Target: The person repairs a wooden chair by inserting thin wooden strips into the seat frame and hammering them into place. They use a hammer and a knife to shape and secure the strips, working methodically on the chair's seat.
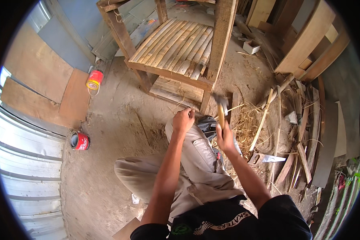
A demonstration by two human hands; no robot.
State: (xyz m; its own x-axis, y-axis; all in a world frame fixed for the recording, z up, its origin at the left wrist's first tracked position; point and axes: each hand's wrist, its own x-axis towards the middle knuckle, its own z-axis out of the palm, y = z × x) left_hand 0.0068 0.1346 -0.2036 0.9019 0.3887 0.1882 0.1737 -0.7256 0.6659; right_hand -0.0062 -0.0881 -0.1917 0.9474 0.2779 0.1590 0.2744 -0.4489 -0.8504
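My right hand (225,137) grips the wooden handle of a hammer (221,114), its dark head raised and slightly blurred. Beside the lower edge of a wooden frame (170,76), my left hand (183,121) is closed, fingertips pinched together; whatever they hold, if anything, is too small to make out. Split bamboo slats (174,46) form a shelf across the frame, and more pale slats (178,91) lie lower down inside it. The hammer head is just right of the frame's near post, apart from my left hand.
A hand saw (268,158) lies among shavings and bamboo strips (264,120) on my right. Scrap boards (304,160) pile beyond it. Two red cans, one hanging (94,80) and one on the floor (80,141), are at left near a corrugated metal wall (32,176).
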